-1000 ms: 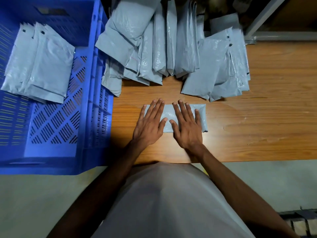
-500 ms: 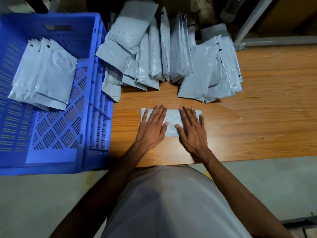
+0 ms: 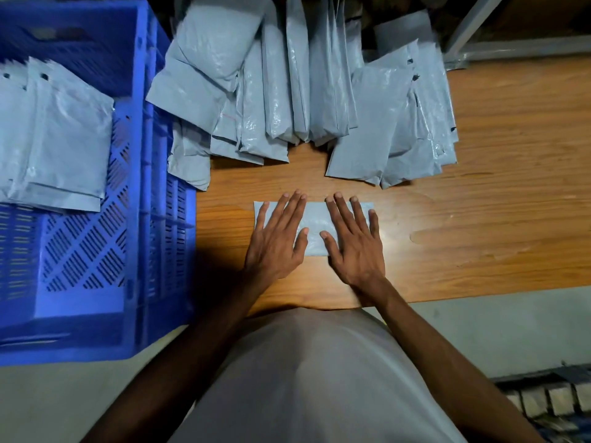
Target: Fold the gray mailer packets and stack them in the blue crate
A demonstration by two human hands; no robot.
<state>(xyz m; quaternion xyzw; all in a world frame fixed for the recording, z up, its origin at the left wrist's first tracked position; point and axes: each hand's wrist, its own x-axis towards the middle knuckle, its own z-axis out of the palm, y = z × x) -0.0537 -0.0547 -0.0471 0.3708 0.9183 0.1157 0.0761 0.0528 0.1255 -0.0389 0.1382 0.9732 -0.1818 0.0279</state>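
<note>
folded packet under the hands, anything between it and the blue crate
Nothing visible lies on the table between the folded packet and the blue crate. Only the crate's near side wall has to be cleared. Both the left hand and the right hand press flat on it.

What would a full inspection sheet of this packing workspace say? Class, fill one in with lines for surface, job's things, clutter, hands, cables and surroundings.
Surface: wooden table, grain visible, lit near its front edge.
Job's things: folded mailer flat on the table; unfolded mailers pile at the back; blue crate to the left, holding stacked mailers.
Clutter: nothing seen.
Hands: left hand and right hand both flat, fingers straight, pressing the folded mailer.
Cables: nothing seen.
Surroundings: pale floor below the table edge; metal frame at top right; dark items at bottom right, too unclear to name.
</note>
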